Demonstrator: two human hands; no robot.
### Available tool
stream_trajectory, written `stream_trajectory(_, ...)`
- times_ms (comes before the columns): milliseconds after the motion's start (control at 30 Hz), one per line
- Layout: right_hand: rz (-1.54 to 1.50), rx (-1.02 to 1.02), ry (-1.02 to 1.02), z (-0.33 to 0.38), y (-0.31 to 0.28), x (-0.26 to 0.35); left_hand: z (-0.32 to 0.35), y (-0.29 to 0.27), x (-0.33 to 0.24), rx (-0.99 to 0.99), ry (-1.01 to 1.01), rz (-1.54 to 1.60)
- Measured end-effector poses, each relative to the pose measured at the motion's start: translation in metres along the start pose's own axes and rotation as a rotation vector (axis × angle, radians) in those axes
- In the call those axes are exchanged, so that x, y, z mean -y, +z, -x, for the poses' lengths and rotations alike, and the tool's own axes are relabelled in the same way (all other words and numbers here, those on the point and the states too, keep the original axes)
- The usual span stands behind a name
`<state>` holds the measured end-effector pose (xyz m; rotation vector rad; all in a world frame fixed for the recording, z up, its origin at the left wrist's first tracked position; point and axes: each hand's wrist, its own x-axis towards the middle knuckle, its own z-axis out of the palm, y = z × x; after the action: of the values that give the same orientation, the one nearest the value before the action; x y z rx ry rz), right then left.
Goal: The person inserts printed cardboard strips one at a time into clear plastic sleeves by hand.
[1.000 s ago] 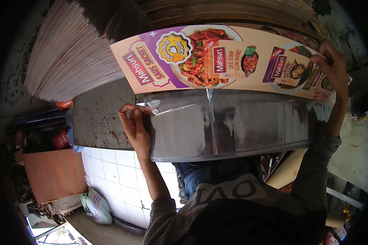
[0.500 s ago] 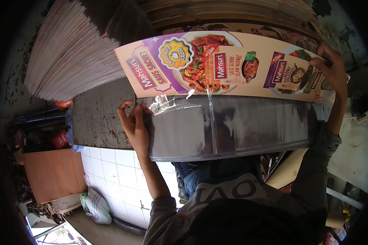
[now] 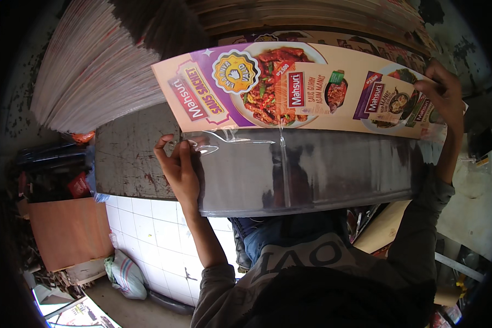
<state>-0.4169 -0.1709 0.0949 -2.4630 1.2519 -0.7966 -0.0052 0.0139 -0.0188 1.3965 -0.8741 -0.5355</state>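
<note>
My left hand point(image 3: 181, 170) pinches the clear plastic sleeve point(image 3: 306, 169) lying on the dark worn surface point(image 3: 128, 158); my right hand point(image 3: 445, 90) grips the long printed cardboard strip point(image 3: 311, 87) above the sleeve.

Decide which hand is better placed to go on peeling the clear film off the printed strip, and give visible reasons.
Left, probably. The left hand already pinches the crinkled loose corner of the clear film, while the right hand grips the far end of the printed strip, steadying it.
</note>
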Motion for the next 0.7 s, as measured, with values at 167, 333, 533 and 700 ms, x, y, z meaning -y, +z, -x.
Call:
stream_trajectory(167, -0.057, 0.011, -0.055, -0.002, 0.003, 0.001, 0.001, 0.000, -0.002, -0.002, -0.006, 0.025)
stream_trajectory(333, 0.097, -0.095, -0.240, -0.005, 0.012, -0.003, 0.001, -0.002, 0.001, 0.006, -0.003, 0.007)
stream_trajectory(533, 0.191, -0.296, -0.370, -0.009, 0.030, -0.008, 0.001, -0.004, 0.003, -0.001, -0.014, 0.019)
stream_trajectory(700, 0.239, -0.334, -0.421, -0.011, 0.031, -0.010, 0.001, -0.004, 0.002, 0.007, -0.007, 0.018)
